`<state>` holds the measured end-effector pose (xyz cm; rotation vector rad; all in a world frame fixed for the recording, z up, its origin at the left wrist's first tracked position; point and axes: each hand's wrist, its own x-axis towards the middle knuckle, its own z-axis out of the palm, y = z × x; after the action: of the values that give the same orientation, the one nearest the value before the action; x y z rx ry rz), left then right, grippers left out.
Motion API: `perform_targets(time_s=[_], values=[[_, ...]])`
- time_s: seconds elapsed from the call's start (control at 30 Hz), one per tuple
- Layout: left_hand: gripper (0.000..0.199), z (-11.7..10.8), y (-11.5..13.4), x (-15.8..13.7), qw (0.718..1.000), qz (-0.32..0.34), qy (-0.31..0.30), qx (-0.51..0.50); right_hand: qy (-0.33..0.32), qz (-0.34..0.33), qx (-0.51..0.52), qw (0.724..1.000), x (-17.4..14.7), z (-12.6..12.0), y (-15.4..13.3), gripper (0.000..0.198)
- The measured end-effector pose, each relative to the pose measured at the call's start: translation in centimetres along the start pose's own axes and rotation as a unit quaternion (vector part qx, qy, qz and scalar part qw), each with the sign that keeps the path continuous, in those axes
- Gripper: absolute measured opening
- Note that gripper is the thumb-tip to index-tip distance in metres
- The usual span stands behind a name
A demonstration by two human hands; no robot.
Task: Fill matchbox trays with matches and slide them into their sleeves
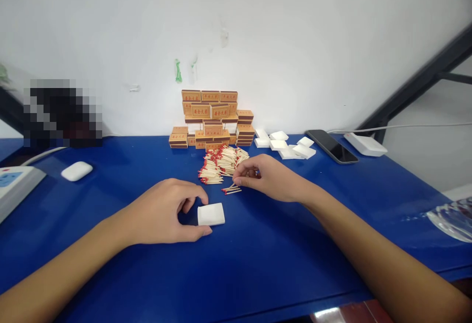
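left hand (pixel 167 212): thumb and fingers wide apart in a curve about the small white tray (pixel 211 214), thumb by its near edge, forefinger by its far left corner. reads as a loose fence to steady the tray; firm contact cannot be made out. tray lies flat on the blue table (pixel 147 274), nearer the person than the matches, probably so both hands reach it easily

right hand (pixel 271 178): thumb and forefinger narrowed to a pinch, other fingers curled back, likely to single out thin sticks. a pale stick seems to show under the tips; cannot tell whether it is gripped. a few loose matches (pixel 232 192) lie just below, apart from the match pile (pixel 214 171)

behind the pile, matchboxes (pixel 201 111) stacked against the wall, perhaps to save table room. spare trays (pixel 279 145) in a loose cluster to their right, likely kept there to be within reach but off the working spot

looks: tray plain white, shallow, oblong, no sticks visible in it. matches pale wood with red heads, many heads pointing left, heap uneven. boxes orange-tan, dark brown edges, red lettering
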<state>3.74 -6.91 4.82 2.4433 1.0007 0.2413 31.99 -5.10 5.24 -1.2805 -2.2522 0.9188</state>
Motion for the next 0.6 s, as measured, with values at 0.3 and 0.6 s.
perform_targets(time_s=[0.3, 0.6], values=[[0.035, 0.0, 0.1, 0.1, 1.0, 0.008, 0.008, -0.009, -0.011, -0.069, -0.091, 0.993, -0.3, 0.0, 0.2, 0.017], [0.035, -0.3, -0.2, -0.1, 1.0, -0.006, -0.007, -0.004, -0.058, 0.0, -0.129, 0.99, -0.6, 0.9, -0.6, 0.012]])
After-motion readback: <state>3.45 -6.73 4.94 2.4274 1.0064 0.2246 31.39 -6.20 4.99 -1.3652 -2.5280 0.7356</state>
